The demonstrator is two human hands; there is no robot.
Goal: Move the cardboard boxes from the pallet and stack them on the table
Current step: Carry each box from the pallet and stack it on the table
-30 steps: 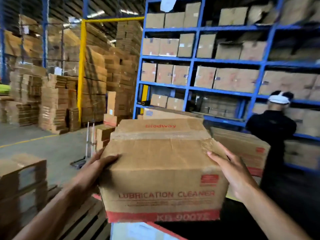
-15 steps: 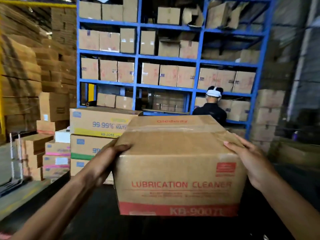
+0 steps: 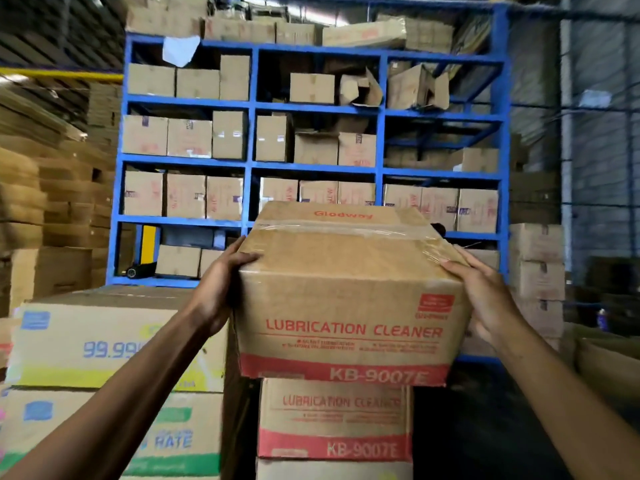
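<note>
I hold a brown cardboard box [image 3: 349, 299] marked "LUBRICATION CLEANER KB-9007E" with a red band along its bottom. My left hand [image 3: 216, 292] grips its left side, thumb over the top edge. My right hand [image 3: 488, 303] presses its right side. The box sits just above or on a matching lubrication cleaner box [image 3: 334, 419] that tops a stack; I cannot tell whether they touch. The table and the pallet are hidden.
A stack of boxes printed "99.99% RATE" [image 3: 104, 344] stands close on the left. Behind is a tall blue rack [image 3: 251, 109] full of cartons. Flat cardboard piles [image 3: 41, 202] fill the left, and stacked cartons [image 3: 536, 261] stand at the right.
I have turned right and stepped closer to the stacks. The held box has risen over the matching box on the stack. The person in black is no longer in sight.
</note>
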